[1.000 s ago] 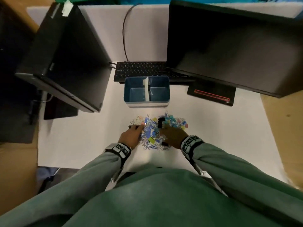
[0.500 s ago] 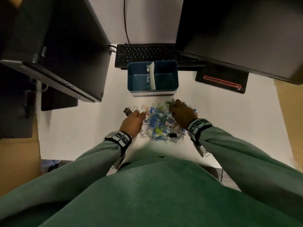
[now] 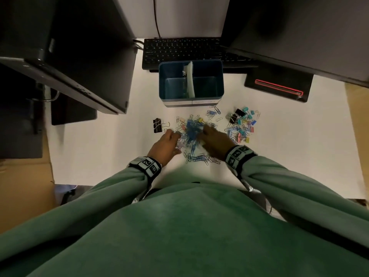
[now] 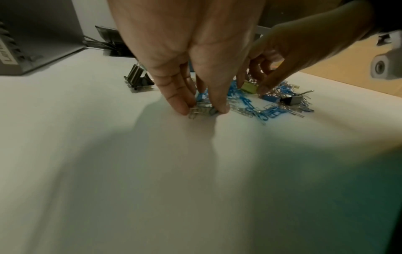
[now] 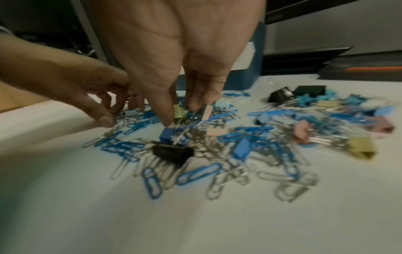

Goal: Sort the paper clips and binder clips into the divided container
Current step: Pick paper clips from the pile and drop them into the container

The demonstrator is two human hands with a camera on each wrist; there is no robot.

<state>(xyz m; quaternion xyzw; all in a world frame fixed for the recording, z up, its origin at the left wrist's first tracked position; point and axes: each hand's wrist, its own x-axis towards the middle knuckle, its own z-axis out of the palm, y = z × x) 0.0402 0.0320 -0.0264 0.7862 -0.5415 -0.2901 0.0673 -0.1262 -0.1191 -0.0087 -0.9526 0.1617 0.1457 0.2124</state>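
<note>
A blue divided container [image 3: 207,64] with a white divider stands beyond a pile of blue and silver paper clips [image 3: 191,136]. Coloured binder clips [image 3: 242,125] lie in a separate cluster on the right, and two black binder clips [image 3: 157,125] on the left. My left hand [image 4: 202,110] is at the pile's left edge, thumb and finger pinching a small silvery clip [image 4: 196,111] on the table. My right hand [image 5: 180,114] is over the pile's middle and pinches a yellow-green binder clip [image 5: 178,111]. A black binder clip [image 5: 172,153] lies just in front of it.
A black keyboard [image 3: 183,50] lies behind the container. Two dark monitors [image 3: 69,47] overhang the white table at back left and right [image 3: 299,33]. A black stand with a red stripe [image 3: 279,86] sits at right. White table surface [image 3: 89,146] shows beside both hands.
A cluster of coloured binder clips now lies apart on the right of the pile. My right hand has come back from the pile's far side to its middle. My left hand has stayed at the left edge.
</note>
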